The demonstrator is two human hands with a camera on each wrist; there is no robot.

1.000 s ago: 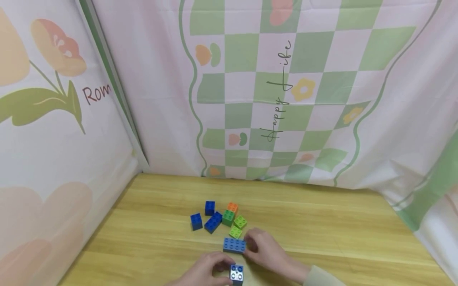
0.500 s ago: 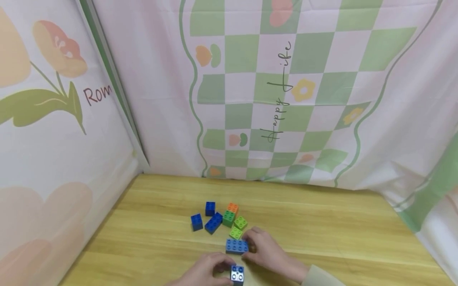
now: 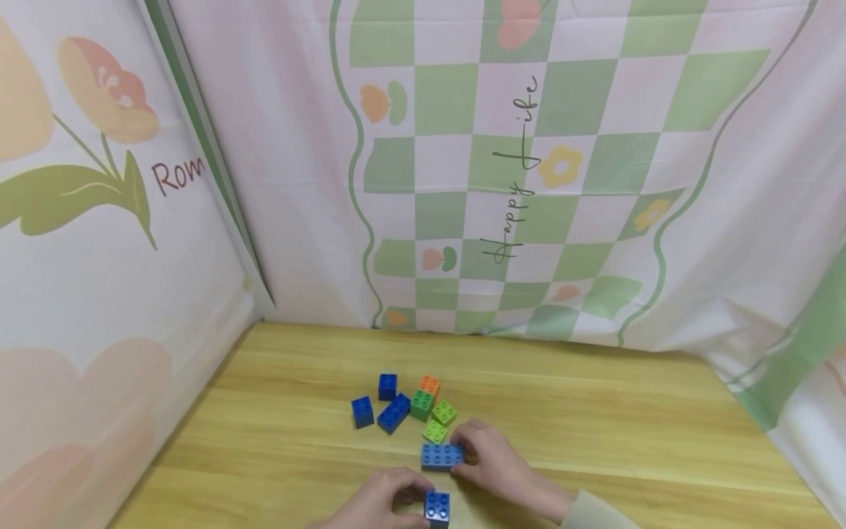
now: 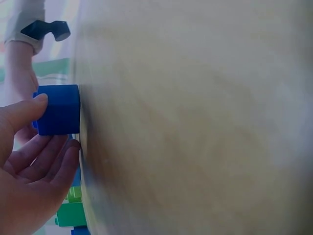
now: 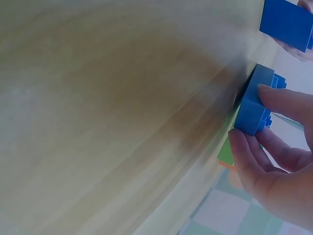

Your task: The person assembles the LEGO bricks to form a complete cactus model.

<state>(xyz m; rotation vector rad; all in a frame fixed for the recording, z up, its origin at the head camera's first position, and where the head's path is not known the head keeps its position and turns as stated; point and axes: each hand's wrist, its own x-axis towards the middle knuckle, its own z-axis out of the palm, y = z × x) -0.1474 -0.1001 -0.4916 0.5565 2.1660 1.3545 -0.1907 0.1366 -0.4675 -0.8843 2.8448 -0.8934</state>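
Note:
My left hand [image 3: 386,499] pinches a dark blue square toy brick [image 3: 437,507] at the table's near side; in the left wrist view the thumb lies on one face of this blue brick [image 4: 61,110] and the fingers on another. Just beyond it, my right hand [image 3: 492,463] grips the right end of a longer, lighter blue brick [image 3: 440,457] with two rows of studs. In the right wrist view the thumb presses one side of the long brick [image 5: 257,100], fingertips at its end. Two lime bricks [image 3: 435,431] lie right behind the long one.
Farther back on the wooden table [image 3: 595,411] are a green brick [image 3: 421,404], an orange brick [image 3: 429,384], a long dark blue brick [image 3: 394,413] and two small dark blue bricks [image 3: 362,412]. Printed curtains [image 3: 304,220] enclose the table at the back and sides.
The long blue brick has slid slightly to the right, and my right hand's fingers have closed in around its end. My left hand and its square brick have stayed nearly still.

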